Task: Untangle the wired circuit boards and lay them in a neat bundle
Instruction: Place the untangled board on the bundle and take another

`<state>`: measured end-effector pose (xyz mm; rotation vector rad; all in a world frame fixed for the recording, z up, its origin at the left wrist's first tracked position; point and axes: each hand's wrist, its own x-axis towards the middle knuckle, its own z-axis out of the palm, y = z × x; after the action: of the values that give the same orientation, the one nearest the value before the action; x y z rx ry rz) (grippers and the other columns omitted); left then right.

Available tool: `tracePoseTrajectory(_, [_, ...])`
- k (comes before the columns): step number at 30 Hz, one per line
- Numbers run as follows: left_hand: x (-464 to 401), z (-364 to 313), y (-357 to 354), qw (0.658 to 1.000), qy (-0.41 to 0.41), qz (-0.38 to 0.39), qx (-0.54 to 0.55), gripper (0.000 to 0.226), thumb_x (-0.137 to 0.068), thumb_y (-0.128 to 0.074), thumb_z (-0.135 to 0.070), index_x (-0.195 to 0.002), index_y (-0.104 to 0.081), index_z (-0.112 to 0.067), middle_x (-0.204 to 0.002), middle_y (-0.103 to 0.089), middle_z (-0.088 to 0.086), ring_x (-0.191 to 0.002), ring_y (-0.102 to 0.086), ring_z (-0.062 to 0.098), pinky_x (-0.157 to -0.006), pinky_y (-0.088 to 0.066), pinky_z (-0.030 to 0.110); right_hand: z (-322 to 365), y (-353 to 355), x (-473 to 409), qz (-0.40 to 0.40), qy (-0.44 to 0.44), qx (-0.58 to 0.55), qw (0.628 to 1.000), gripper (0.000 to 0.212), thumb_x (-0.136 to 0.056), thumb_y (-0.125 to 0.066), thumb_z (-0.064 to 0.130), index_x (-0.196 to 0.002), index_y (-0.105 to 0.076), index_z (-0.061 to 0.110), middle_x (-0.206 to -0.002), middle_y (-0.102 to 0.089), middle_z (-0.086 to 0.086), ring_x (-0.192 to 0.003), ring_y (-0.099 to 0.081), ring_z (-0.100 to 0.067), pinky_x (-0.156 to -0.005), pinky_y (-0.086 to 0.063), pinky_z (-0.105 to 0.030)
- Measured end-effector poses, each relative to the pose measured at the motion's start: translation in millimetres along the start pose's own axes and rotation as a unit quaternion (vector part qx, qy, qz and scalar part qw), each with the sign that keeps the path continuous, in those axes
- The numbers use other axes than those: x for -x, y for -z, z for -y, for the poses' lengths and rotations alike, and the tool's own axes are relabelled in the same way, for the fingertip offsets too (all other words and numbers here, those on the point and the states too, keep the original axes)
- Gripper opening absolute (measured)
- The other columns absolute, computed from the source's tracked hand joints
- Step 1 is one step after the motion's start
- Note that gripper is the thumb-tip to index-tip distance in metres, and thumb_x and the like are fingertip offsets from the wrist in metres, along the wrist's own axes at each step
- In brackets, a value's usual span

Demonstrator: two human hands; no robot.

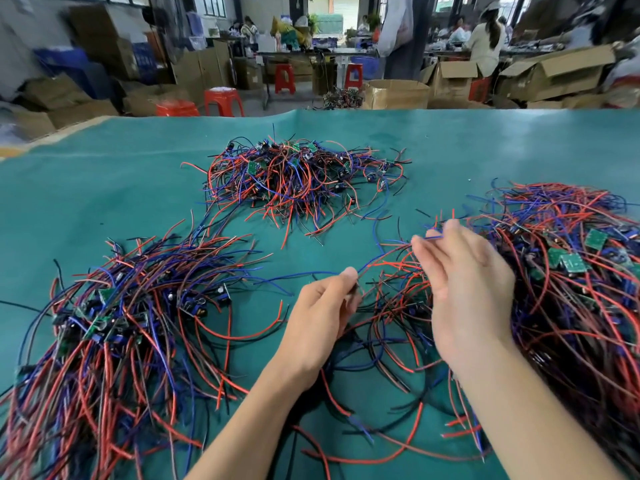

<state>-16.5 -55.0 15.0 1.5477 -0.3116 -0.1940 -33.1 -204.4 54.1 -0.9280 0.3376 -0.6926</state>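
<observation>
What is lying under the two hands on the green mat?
Loose red, blue and black wires cross the green mat there. Whatever lies directly beneath the left hand and right hand stays hidden.

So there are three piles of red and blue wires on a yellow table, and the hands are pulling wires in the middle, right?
Almost. The table cover is green, not yellow, as the head view shows. The rest holds: three piles of red and blue wires, far pile, left pile, right pile, with the left hand and right hand working wires between them.
</observation>
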Motion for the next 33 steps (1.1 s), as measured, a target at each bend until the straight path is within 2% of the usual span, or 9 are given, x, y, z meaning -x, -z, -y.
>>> tracePoseTrajectory(2, [-1,2,0,1.000,-0.002,-0.001,0.019,0.053,-0.104,-0.043,-0.040,-0.053,-0.039,-0.024,-0.051,-0.022,-0.013,-0.043,-0.016,0.007,-0.038,-0.015,0.017,-10,-3,9,0.033,-0.014,0.063,0.997,0.019,-0.093,-0.065,-0.004,-0.111,-0.060,-0.008,-0.091,-0.065,-0.012,-0.084,-0.066,-0.024,-0.089,-0.057,-0.035])
tracePoseTrajectory(4, [-2,3,-1,0.999,0.007,-0.007,0.048,0.045,-0.098,-0.044,-0.043,-0.057,-0.045,-0.024,-0.051,-0.025,-0.012,-0.041,-0.017,0.007,-0.038,-0.014,0.018,-17,-2,16,0.076,-0.091,0.091,0.989,0.015,-0.090,-0.067,-0.005,-0.102,-0.059,-0.004,-0.094,-0.068,-0.017,-0.086,-0.066,-0.029,-0.083,-0.058,-0.033])
tracePoseTrajectory(7, [-4,5,0,0.990,0.041,-0.007,0.133,0.025,-0.081,-0.046,-0.042,-0.066,-0.053,-0.023,-0.055,-0.041,-0.009,-0.043,-0.021,0.005,-0.038,-0.015,0.017,-20,-2,19,0.131,-0.162,0.128,0.970,0.046,-0.086,-0.075,0.009,-0.127,-0.057,-0.003,-0.109,-0.075,-0.020,-0.093,-0.074,-0.028,-0.081,-0.059,-0.033])
tracePoseTrajectory(10, [-4,9,1,0.992,0.028,0.008,0.119,0.023,-0.083,-0.043,-0.039,-0.063,-0.048,-0.028,-0.059,-0.037,-0.008,-0.049,-0.018,0.008,-0.039,-0.013,0.019,-19,-2,24,0.218,-0.089,0.239,0.942,0.070,-0.080,-0.085,0.022,-0.141,-0.052,0.011,-0.100,-0.080,-0.003,-0.100,-0.075,-0.016,-0.095,-0.054,-0.036])
tracePoseTrajectory(14, [-2,8,0,0.998,0.001,0.012,0.066,0.020,-0.085,-0.038,-0.034,-0.068,-0.047,-0.025,-0.061,-0.025,-0.008,-0.054,-0.015,0.011,-0.045,-0.009,0.028,-21,1,24,0.256,0.034,0.355,0.899,0.075,-0.082,-0.085,0.017,-0.146,-0.047,0.022,-0.093,-0.079,0.014,-0.094,-0.075,-0.005,-0.101,-0.053,-0.036])
tracePoseTrajectory(18, [-1,4,-2,1.000,-0.021,0.015,0.011,0.027,-0.090,-0.040,-0.030,-0.068,-0.050,-0.019,-0.056,-0.028,-0.005,-0.049,-0.019,0.012,-0.042,-0.016,0.025,-18,2,20,0.227,0.070,0.336,0.911,0.073,-0.082,-0.084,0.009,-0.145,-0.049,0.022,-0.090,-0.080,0.013,-0.091,-0.076,-0.007,-0.098,-0.056,-0.039])
tracePoseTrajectory(24, [0,1,-2,0.998,-0.021,0.035,-0.053,0.040,-0.102,-0.043,-0.014,-0.066,-0.060,-0.020,-0.049,-0.031,-0.012,-0.045,-0.023,0.008,-0.042,-0.020,0.020,-13,6,9,0.121,0.158,0.293,0.935,0.067,-0.081,-0.084,0.006,-0.140,-0.055,0.015,-0.088,-0.079,0.015,-0.083,-0.075,-0.001,-0.077,-0.052,-0.011])
tracePoseTrajectory(29, [1,-1,-2,0.996,-0.014,0.057,-0.068,0.036,-0.098,-0.045,-0.015,-0.066,-0.061,-0.020,-0.048,-0.031,-0.011,-0.044,-0.024,0.009,-0.041,-0.020,0.021,4,13,-2,0.047,0.248,0.250,0.935,0.064,-0.081,-0.084,0.012,-0.139,-0.057,0.014,-0.093,-0.077,0.016,-0.089,-0.076,-0.007,-0.083,-0.055,-0.021])
tracePoseTrajectory(33, [3,-3,-5,0.994,-0.025,0.066,-0.081,0.028,-0.087,-0.045,-0.027,-0.065,-0.061,-0.021,-0.047,-0.033,-0.010,-0.044,-0.026,0.009,-0.041,-0.022,0.022,24,8,-1,0.007,0.283,0.199,0.938,0.058,-0.082,-0.082,0.004,-0.135,-0.056,0.008,-0.085,-0.073,0.031,-0.088,-0.074,0.001,-0.080,-0.053,-0.012])
